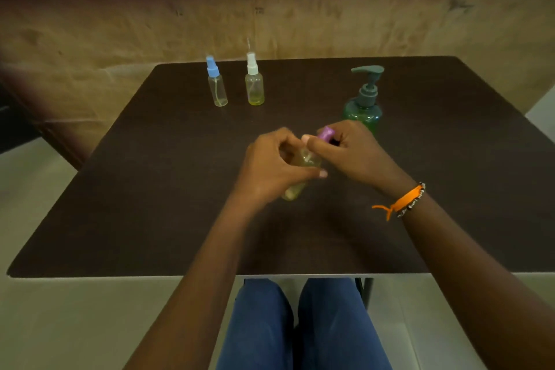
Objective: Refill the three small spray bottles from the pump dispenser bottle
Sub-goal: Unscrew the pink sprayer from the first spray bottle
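We hold the purple-capped spray bottle (301,170) tilted above the counter (150,189), near side of the pump dispenser bottle (364,102). Left hand (270,165) grip wraps the body; right hand (345,144) grip pinches the cap (326,133) at the upper-right end of its long axis.

My left hand (271,164) hides the middle of the purple-capped bottle (300,177); my right hand (350,147) covers its neck.

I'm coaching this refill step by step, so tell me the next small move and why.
Probably twist the purple spray cap off. The right hand pinches it while the left hand grips the tilted small bottle over the table, and the cap looks still seated. The green pump bottle can't fill it until its neck is open.
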Available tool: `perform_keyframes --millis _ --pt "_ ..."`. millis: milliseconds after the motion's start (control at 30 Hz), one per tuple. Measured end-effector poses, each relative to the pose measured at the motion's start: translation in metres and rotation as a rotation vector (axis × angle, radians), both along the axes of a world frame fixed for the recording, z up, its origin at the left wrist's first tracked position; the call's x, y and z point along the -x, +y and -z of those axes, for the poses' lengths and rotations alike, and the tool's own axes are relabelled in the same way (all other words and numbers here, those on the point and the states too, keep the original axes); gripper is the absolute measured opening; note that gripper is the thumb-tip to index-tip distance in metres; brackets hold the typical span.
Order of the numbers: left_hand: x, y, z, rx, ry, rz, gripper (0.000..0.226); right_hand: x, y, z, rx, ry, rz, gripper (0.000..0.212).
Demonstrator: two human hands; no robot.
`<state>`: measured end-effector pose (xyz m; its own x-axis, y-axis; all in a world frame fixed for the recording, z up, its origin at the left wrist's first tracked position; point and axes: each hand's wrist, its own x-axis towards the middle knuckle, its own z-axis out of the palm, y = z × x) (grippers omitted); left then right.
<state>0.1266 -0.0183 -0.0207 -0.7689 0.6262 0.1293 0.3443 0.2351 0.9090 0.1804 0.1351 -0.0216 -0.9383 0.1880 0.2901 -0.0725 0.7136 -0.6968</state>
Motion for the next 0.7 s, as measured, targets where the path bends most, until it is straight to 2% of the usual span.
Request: perform_keyframes --millis 67,133,200,300,367,433,500,567,633,700 --pt "-0.007 0.004 -0.002 0.057 0.243 -0.179 0.039 0.004 -0.004 0.002 -0.007 -0.021 0.109 0.051" --pt "-0.009 0.003 -0.006 0.012 0.258 -0.163 0.036 0.006 -0.005 0.000 0.048 -0.028 0.118 0.054" --pt "-0.005 -0.001 -0.011 0.002 0.147 -0.039 0.032 0.002 -0.003 -0.004 0.143 -0.006 0.023 0.049" --pt "0.003 -0.012 -0.017 -0.076 -0.117 0.251 0.027 -0.004 -0.006 -0.012 0.285 0.024 -0.242 0.041" --pt "0.006 -0.017 -0.016 -0.162 -0.335 0.409 0.026 -0.007 -0.006 -0.022 0.304 -0.006 -0.360 0.035" --pt "0.006 -0.020 -0.015 -0.180 -0.426 0.446 0.029 -0.009 -0.001 -0.033 0.279 -0.071 -0.433 0.024" --pt "0.008 -0.017 -0.012 -0.129 -0.290 0.317 0.026 -0.011 0.008 -0.038 0.208 -0.118 -0.414 0.011" --pt "0.008 -0.013 -0.010 -0.077 -0.155 0.184 0.029 -0.011 0.012 -0.038 0.135 -0.141 -0.334 0.022" --pt "0.006 -0.008 -0.007 -0.057 -0.100 0.131 0.033 -0.009 0.011 -0.037 0.062 -0.134 -0.252 0.031" --pt "0.006 -0.005 -0.005 -0.060 -0.080 0.087 0.034 -0.009 0.009 -0.038 -0.010 -0.106 -0.232 0.022"
